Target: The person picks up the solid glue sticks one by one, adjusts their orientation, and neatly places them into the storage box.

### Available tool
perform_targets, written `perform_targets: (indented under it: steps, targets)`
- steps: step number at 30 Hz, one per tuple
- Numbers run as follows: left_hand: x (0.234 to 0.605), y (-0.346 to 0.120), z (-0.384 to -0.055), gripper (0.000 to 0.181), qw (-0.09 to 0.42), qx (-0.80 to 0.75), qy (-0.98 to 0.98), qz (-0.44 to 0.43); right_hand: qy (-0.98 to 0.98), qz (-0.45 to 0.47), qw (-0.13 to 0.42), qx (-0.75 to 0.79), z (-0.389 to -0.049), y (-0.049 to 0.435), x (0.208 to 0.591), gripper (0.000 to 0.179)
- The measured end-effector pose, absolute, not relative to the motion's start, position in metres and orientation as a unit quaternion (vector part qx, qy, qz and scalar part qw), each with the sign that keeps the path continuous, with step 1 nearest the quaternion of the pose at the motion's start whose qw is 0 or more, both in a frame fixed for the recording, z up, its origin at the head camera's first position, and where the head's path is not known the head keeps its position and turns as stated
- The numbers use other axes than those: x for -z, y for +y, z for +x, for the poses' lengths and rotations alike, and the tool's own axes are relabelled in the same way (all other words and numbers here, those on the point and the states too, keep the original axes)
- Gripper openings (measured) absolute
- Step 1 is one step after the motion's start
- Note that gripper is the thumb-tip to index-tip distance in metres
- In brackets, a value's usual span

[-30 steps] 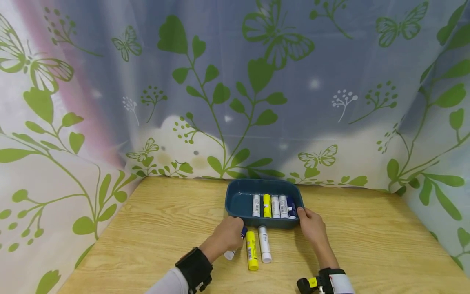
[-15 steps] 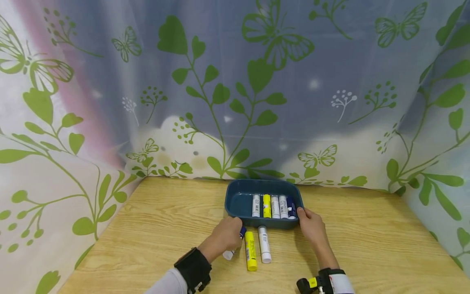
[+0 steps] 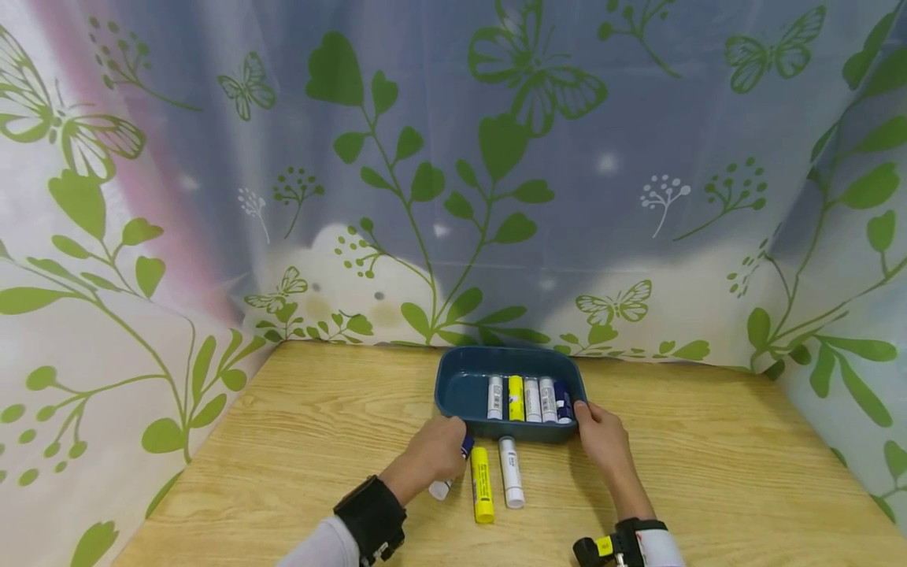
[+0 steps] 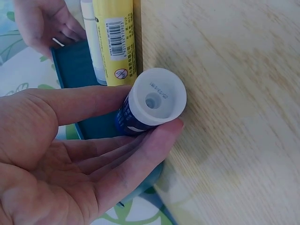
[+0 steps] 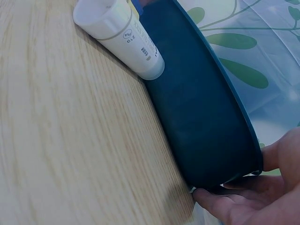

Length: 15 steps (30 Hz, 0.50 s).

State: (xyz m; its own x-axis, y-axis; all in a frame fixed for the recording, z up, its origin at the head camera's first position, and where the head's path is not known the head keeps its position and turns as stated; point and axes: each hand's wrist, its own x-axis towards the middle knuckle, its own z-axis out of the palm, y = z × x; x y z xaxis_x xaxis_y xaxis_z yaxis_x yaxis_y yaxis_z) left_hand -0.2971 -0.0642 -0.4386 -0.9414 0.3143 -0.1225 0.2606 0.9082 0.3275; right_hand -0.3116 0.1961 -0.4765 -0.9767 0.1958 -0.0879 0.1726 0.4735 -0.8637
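My left hand pinches a dark blue and white glue stick between thumb and fingers, just in front of the tray's left front corner. In the left wrist view, its white end faces the camera. My right hand grips the right front corner of the dark teal tray, thumb at the rim and fingers around the outside. A yellow glue stick and a white glue stick lie side by side on the table in front of the tray, to the right of the left hand.
Inside the tray, several glue sticks stand in a row toward the right, among them a yellow one and a dark blue one. The wood-grain table ends at a leaf-patterned curtain close behind the tray.
My left hand has shifted slightly left with the blue and white glue stick. The yellow glue stick on the table has also slid a little left. The right hand and tray stay put.
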Motion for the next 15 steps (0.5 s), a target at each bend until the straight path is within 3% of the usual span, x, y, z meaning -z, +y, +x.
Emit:
perform_targets:
  steps: [15]
  targets:
    - [0.4287, -0.0669, -0.297, 0.013, 0.097, -0.152, 0.973, 0.144, -0.858, -0.105, 0.01, -0.502, -0.3111, 0.1962, 0.4761, 0.057]
